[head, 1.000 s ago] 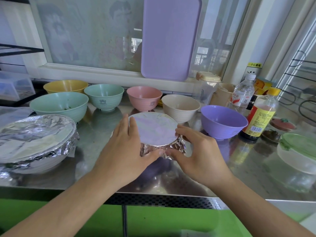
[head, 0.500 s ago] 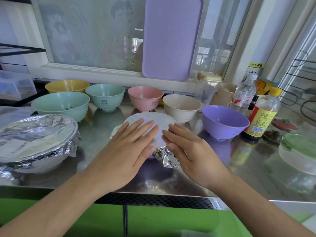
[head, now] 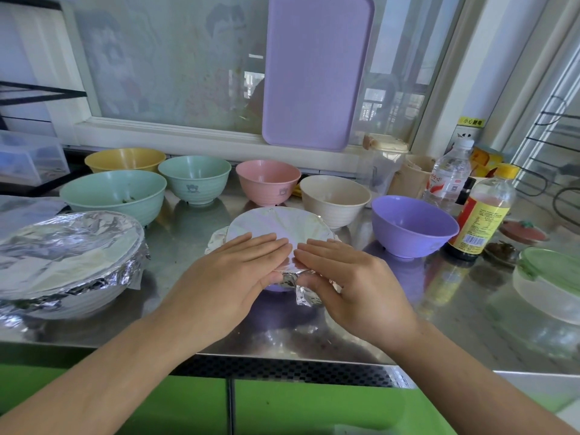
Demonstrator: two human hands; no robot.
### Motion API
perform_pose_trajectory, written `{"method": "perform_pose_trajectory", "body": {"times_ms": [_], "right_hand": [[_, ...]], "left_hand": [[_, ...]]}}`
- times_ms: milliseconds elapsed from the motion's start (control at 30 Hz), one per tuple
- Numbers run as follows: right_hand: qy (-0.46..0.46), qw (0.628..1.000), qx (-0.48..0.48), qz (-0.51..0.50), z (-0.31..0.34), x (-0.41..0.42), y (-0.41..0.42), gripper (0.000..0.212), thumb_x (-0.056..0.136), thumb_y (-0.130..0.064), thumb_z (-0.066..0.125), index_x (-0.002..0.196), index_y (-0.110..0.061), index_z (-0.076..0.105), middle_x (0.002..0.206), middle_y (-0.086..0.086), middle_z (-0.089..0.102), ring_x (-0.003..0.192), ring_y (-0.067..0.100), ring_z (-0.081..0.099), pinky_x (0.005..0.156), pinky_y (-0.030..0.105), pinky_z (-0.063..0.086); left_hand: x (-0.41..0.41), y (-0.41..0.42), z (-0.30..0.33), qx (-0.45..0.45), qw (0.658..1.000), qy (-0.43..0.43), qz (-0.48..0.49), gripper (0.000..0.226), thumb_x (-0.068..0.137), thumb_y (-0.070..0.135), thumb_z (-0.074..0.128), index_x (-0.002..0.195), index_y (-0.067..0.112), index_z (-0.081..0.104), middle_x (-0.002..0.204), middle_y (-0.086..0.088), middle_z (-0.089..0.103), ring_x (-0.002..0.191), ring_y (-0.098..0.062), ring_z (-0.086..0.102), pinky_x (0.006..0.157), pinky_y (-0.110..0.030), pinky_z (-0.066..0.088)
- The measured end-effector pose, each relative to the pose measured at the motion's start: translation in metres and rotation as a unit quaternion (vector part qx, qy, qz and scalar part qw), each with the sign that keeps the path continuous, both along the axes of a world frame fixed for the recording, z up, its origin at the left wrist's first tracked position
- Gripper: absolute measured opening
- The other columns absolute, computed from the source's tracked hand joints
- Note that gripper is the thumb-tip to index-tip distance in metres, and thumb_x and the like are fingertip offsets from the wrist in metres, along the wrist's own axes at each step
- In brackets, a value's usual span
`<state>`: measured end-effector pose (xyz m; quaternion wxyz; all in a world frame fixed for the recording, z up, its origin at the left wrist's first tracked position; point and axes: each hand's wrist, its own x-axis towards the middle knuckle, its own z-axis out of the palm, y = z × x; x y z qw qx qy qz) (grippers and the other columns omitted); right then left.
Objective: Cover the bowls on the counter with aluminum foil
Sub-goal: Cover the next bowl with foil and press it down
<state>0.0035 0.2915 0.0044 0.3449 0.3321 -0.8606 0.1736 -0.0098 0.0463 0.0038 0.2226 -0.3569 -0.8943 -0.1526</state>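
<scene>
Nearest the counter's front edge, the left hand (head: 229,277) and right hand (head: 351,284) lie side by side, fingers straight and flat, pressing down on the aluminum foil (head: 279,224) stretched over a small purple bowl (head: 277,287); only a sliver of that bowl shows beneath the hands. The right thumb sits against a crumpled flap of foil hanging over the bowl's near rim. Neither hand curls round anything. The bowl stands on the steel counter (head: 175,246), roughly in the middle. To the left, just beside the counter edge, a large bowl (head: 72,265) is already wrapped in foil. Right of the hands stands an uncovered purple bowl (head: 414,227), and past it a sauce bottle (head: 480,215) and a water bottle (head: 448,180). Farther back, a row of 5 uncovered bowls: large green (head: 116,193), yellow (head: 125,158), small green (head: 194,177), pink (head: 268,180), beige (head: 335,196). A lilac tray (head: 317,70) leans against the window behind
</scene>
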Motion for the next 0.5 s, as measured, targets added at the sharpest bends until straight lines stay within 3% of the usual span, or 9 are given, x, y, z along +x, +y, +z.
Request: {"method": "perform_pose_trajectory", "body": {"times_ms": [100, 200, 333, 500], "right_hand": [[0.015, 1.0, -0.005, -0.019, 0.0003, -0.0004, -0.0052, 0.026, 0.104, -0.034, 0.068, 0.107, -0.01, 0.077, 0.107, 0.0, 0.077, 0.106, 0.025, 0.072, 0.085, 0.045, 0.058], [0.027, 0.999, 0.003, -0.04, 0.0001, -0.0015, -0.0077, 0.026, 0.105, -0.033, 0.066, 0.098, -0.01, 0.076, 0.099, 0.0, 0.076, 0.098, 0.026, 0.072, 0.077, 0.043, 0.059], [0.024, 0.999, -0.004, -0.047, 0.0001, -0.0005, -0.0082, 0.029, 0.105, -0.037, 0.066, 0.097, -0.012, 0.076, 0.097, 0.0, 0.076, 0.097, 0.025, 0.072, 0.074, 0.043, 0.058], [0.031, 0.999, 0.006, -0.041, 0.0024, 0.0006, -0.0109, 0.031, 0.108, -0.038, 0.061, 0.099, -0.014, 0.077, 0.099, -0.004, 0.077, 0.097, 0.021, 0.073, 0.072, 0.04, 0.058]], "left_hand": [[0.0026, 0.0011, 0.0021, -0.001, 1.0, -0.006, 0.008, 0.053, 0.108, 0.042, 0.034, 0.15, 0.021, 0.057, 0.155, 0.01, 0.051, 0.146, -0.004, 0.043, 0.123, -0.018, 0.018], [0.0024, 0.0004, 0.0025, 0.006, 1.0, -0.023, 0.011, 0.056, 0.107, 0.048, 0.03, 0.152, 0.025, 0.054, 0.156, 0.014, 0.049, 0.147, -0.001, 0.04, 0.124, -0.019, 0.023], [0.0023, 0.0001, 0.0023, 0.02, 0.999, -0.033, 0.009, 0.057, 0.106, 0.051, 0.029, 0.152, 0.028, 0.054, 0.156, 0.016, 0.049, 0.147, -0.001, 0.04, 0.122, -0.029, 0.034], [0.0027, 0.0001, 0.0043, 0.021, 0.999, -0.031, 0.005, 0.058, 0.105, 0.053, 0.031, 0.15, 0.027, 0.056, 0.155, 0.015, 0.05, 0.145, -0.002, 0.042, 0.121, -0.019, 0.025]]}}
